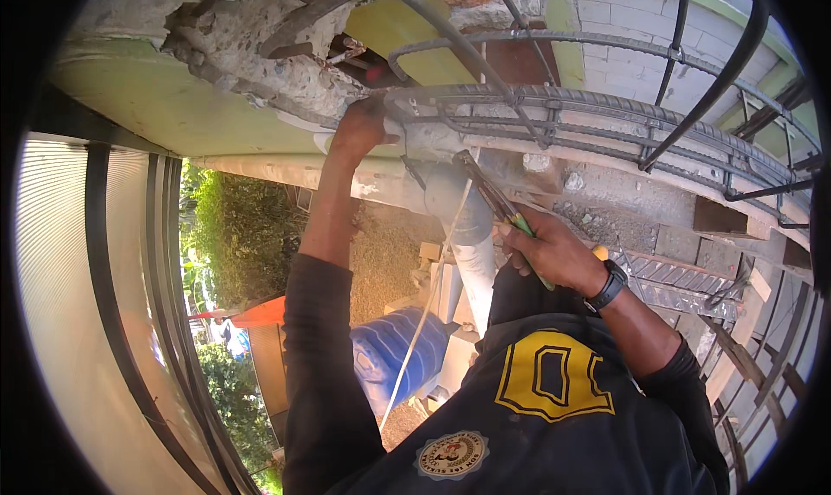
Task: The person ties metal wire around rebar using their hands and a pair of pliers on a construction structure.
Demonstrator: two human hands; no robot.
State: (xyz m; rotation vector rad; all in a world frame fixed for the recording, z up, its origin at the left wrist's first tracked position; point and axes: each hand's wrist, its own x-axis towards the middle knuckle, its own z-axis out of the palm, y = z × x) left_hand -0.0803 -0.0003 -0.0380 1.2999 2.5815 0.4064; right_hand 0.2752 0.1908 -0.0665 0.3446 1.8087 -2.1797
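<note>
My right hand [550,248] grips a pair of pliers [499,199] by its green-sleeved handles. The worn metal head points up and left, below the rebar cage [597,118], apart from the bars. My left hand [359,130] reaches up to the broken concrete edge [303,88], beside the left end of the cage. Its fingers are bent, and their tips are partly hidden, so what they hold cannot be made out. A short dark wire [414,173] hangs between my hands. Ribbed long bars and thinner cross ties make up the cage.
Below me are a blue drum [398,356], a pale pipe [474,274] and a slanting pale cord [415,335]. A metal grating [679,283] and wooden boards [736,352] lie at right. Corrugated sheeting [61,305] stands at left. Rebar arches overhead at upper right.
</note>
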